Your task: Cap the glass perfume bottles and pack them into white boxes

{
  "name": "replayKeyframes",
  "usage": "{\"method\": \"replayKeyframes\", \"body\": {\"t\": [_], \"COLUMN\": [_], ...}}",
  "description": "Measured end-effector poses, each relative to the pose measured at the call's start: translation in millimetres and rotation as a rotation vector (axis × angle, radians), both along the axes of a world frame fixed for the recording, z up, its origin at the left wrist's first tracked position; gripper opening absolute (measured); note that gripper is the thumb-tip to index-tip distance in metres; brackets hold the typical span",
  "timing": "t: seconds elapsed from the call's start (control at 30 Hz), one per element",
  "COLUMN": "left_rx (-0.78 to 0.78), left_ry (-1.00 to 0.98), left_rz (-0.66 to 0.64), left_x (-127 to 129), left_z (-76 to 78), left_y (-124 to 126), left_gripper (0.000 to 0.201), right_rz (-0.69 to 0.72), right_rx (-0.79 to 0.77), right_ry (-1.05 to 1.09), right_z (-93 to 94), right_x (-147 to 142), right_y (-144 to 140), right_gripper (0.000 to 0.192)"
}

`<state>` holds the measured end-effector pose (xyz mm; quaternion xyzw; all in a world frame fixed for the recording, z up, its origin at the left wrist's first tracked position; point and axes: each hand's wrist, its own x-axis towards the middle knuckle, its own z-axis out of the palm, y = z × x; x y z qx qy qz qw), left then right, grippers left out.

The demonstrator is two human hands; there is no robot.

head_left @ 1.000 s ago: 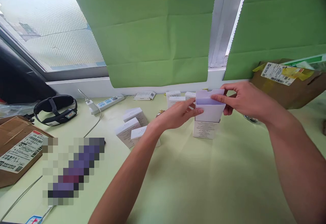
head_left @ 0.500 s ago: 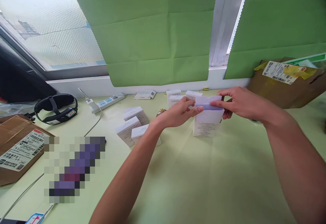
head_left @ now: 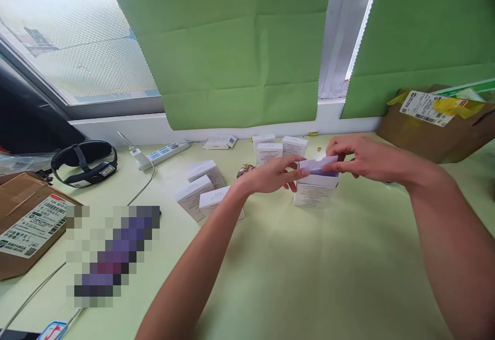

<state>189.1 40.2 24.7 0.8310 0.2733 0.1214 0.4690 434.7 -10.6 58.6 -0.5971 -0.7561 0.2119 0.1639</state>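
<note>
Pale green table (head_left: 309, 278), green window blinds (head_left: 240, 61), scattered white boxes (head_left: 201, 188)

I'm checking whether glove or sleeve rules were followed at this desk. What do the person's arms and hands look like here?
Both arms are bare up to the frame's edge: no sleeves show. The left hand and right hand wear no gloves; no rings, watch or wristbands are visible. The fingernails look short and unpainted.

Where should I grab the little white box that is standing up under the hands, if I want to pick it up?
Grab the white box by its two side walls, low down, coming from above and the front. It stands upright on the table, and its top flap is being pressed down by the left hand and right hand, so the top is busy. The flat sides probably give your fingers the steadiest hold.
</note>
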Motion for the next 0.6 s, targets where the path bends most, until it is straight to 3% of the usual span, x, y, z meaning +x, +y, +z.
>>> {"method": "replayKeyframes", "body": {"t": [0.17, 0.6], "left_rx": [-0.004, 0.12], "left_ry": [0.012, 0.094], "left_rz": [0.012, 0.008], "left_x": [0.9, 5.7], "left_z": [-2.5, -1.7], "left_y": [0.9, -5.5], "left_gripper": [0.06, 0.052], "right_rz": [0.027, 0.097], "right_rx": [0.041, -0.022], "right_ry": [-0.055, -0.123], "right_z": [1.8, -3.3], "right_x": [-0.9, -3.4], "right_y": [-0.8, -0.2], "right_gripper": [0.043, 0.043]}}
